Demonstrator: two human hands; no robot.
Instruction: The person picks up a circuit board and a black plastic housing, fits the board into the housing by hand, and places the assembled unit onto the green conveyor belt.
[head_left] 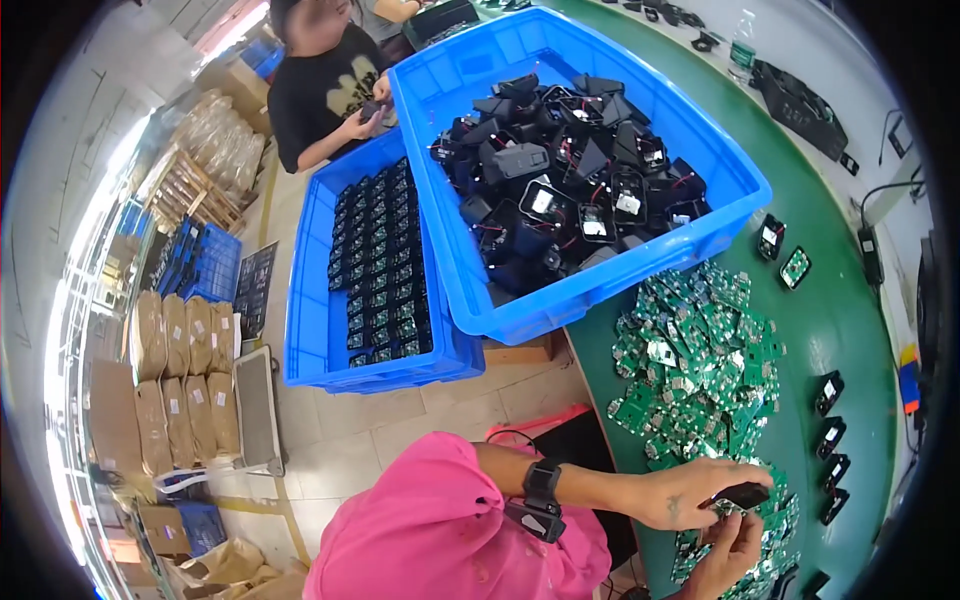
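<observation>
Over the pile of green circuit boards (690, 360), both hands meet at one small black plastic casing (745, 494). My left hand (690, 492), with a black band on its wrist, grips the casing from above. From below, my right hand (735, 548) has its fingers pinched together at the casing's near side. A small green and silver part (722, 507) shows between the hands, seemingly a circuit board. My fingers partly hide how it sits against the casing.
A large blue bin (610, 285) of black casings with red wires rests at the table's far left. Beside it, a lower blue bin (300, 330) holds rows of black units. Several black casings (830, 437) line the green table (860, 330). A co-worker (335, 90) stands beyond the bins.
</observation>
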